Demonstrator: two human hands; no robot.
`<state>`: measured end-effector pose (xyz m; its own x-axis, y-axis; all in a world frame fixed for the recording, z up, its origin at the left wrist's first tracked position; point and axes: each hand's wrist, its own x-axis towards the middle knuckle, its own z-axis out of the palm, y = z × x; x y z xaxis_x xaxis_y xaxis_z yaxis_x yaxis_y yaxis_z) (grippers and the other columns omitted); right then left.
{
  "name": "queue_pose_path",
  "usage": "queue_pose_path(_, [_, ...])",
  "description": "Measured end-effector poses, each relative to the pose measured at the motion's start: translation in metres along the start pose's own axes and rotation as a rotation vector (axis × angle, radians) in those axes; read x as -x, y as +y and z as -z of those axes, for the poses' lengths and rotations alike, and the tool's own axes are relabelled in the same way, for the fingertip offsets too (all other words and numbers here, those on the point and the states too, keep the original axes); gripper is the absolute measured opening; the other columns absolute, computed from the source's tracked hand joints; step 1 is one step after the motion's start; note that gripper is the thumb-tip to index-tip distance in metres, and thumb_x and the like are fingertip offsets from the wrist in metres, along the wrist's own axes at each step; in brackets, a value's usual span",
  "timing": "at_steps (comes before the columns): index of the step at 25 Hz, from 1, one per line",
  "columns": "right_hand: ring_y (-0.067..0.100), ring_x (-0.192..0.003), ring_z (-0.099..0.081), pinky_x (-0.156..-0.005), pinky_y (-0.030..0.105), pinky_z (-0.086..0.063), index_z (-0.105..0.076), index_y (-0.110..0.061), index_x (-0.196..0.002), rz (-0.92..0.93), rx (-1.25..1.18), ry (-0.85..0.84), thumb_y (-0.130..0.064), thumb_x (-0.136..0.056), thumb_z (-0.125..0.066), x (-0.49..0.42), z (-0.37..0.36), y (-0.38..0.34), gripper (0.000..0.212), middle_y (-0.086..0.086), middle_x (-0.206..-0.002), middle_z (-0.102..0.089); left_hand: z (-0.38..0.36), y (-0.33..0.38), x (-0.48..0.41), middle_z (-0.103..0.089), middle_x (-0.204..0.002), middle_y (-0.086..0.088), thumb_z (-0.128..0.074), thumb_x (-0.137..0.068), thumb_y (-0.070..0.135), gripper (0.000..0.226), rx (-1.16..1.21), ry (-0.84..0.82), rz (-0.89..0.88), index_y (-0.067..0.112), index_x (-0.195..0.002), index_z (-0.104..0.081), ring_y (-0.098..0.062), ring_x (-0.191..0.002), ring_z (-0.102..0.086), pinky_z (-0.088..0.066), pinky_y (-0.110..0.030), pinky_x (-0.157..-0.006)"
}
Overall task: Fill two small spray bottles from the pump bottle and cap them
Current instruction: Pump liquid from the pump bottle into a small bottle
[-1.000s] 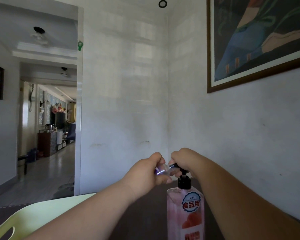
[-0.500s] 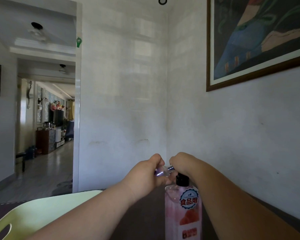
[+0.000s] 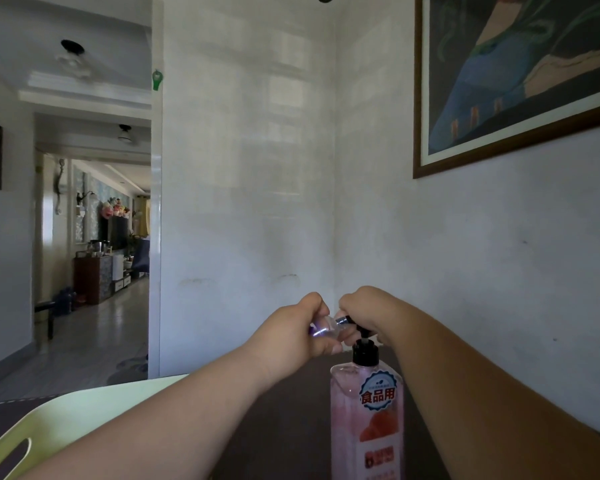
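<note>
The small spray bottle (image 3: 326, 329) lies nearly sideways in the air just above and to the left of the pump bottle (image 3: 367, 410), its mouth against the black pump spout. The left hand (image 3: 293, 332) is closed round it. The right hand (image 3: 366, 311) sits curled over the pump head, directly above the pump bottle, gripping or pressing it; the fingers' exact hold is hidden. The pump bottle stands upright on the dark table (image 3: 284, 420), about full of pink liquid. Left of it, near the table's edge, lies a pale green tray (image 3: 84, 417). The second spray bottle is not in view.

Likely trouble: the narrow mouth slipping off the spout during a press, sending liquid over the fingers and table. A hard, off-centre push could also tip the tall pump bottle, since nothing steadies its body
</note>
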<state>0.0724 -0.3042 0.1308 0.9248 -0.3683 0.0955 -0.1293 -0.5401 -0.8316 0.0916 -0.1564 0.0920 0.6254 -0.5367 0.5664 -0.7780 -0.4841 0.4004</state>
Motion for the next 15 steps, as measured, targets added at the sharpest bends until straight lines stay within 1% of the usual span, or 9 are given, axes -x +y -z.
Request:
queue_pose_path(2, [0.024,-0.059,-0.059,-0.075,0.035,-0.056,-0.051,-0.008,-0.067,-0.004,0.001,-0.007,-0.013,-0.094,-0.045,-0.001,-0.002,0.001,0.028,0.012,-0.067,-0.059,-0.001,-0.001,0.001,-0.065,-0.097,-0.002,-0.075,-0.074,0.033,0.04,0.002,0.007,-0.008,0.02,-0.099,-0.046,-0.016,-0.073,-0.049,-0.038,-0.013,-0.06])
queue_pose_path(4, [0.027,-0.064,-0.06,-0.079,0.037,-0.056,-0.05,-0.008,-0.068,-0.007,-0.008,-0.011,-0.011,-0.094,-0.045,0.0,-0.004,0.003,0.027,0.013,-0.07,-0.059,-0.004,-0.002,0.001,-0.064,-0.096,-0.001,-0.075,-0.074,0.032,0.04,0.01,0.018,-0.002,0.02,-0.099,-0.046,-0.016,-0.073,-0.05,-0.037,-0.013,-0.059])
queue_pose_path(5, [0.029,-0.07,-0.061,-0.084,0.039,-0.056,-0.05,-0.008,-0.068,-0.007,-0.012,-0.012,-0.01,-0.094,-0.045,0.0,-0.005,0.004,0.027,0.014,-0.074,-0.059,-0.005,-0.003,0.001,-0.064,-0.096,-0.003,-0.075,-0.074,0.031,0.04,0.018,0.02,0.005,0.02,-0.099,-0.045,-0.016,-0.073,-0.05,-0.039,-0.016,-0.061])
queue_pose_path(7, [0.034,-0.09,-0.064,-0.093,0.043,-0.054,-0.047,-0.011,-0.068,-0.008,0.011,-0.019,-0.009,-0.093,-0.046,0.001,-0.007,0.006,0.025,0.018,-0.089,-0.058,-0.008,-0.005,0.002,-0.064,-0.098,-0.004,-0.074,-0.074,0.031,0.04,0.013,-0.002,0.017,0.021,-0.098,-0.044,-0.017,-0.075,-0.049,-0.042,-0.023,-0.068])
queue_pose_path(9, [0.037,-0.111,-0.061,-0.098,0.045,-0.051,-0.044,-0.014,-0.067,-0.013,0.026,-0.022,-0.007,-0.092,-0.046,0.003,-0.009,0.01,0.026,0.018,-0.1,-0.055,-0.011,-0.006,0.003,-0.064,-0.099,-0.004,-0.074,-0.075,0.031,0.039,0.001,-0.026,0.025,0.02,-0.098,-0.045,-0.016,-0.075,-0.049,-0.043,-0.025,-0.071])
queue_pose_path(10, [0.037,-0.116,-0.06,-0.1,0.045,-0.05,-0.043,-0.014,-0.066,-0.011,0.026,-0.02,-0.008,-0.093,-0.046,0.003,-0.01,0.011,0.027,0.018,-0.102,-0.054,-0.012,-0.006,0.003,-0.064,-0.097,-0.003,-0.074,-0.075,0.031,0.039,0.006,-0.023,0.027,0.02,-0.097,-0.044,-0.015,-0.075,-0.049,-0.043,-0.024,-0.07])
queue_pose_path(12, [0.036,-0.113,-0.06,-0.1,0.044,-0.049,-0.043,-0.014,-0.066,-0.01,0.021,-0.025,-0.008,-0.094,-0.044,0.002,-0.009,0.011,0.028,0.018,-0.102,-0.054,-0.012,-0.005,0.004,-0.063,-0.096,-0.002,-0.074,-0.075,0.032,0.039,0.01,-0.014,0.025,0.02,-0.097,-0.044,-0.015,-0.074,-0.049,-0.041,-0.023,-0.068])
queue_pose_path(15, [0.032,-0.093,-0.058,-0.097,0.042,-0.052,-0.043,-0.013,-0.067,-0.033,0.02,-0.046,-0.008,-0.094,-0.045,0.004,-0.007,0.01,0.027,0.017,-0.092,-0.054,-0.01,-0.004,0.004,-0.065,-0.102,-0.004,-0.074,-0.075,0.032,0.042,-0.001,-0.021,0.027,0.017,-0.103,-0.046,-0.017,-0.078,-0.051,-0.044,-0.025,-0.073])
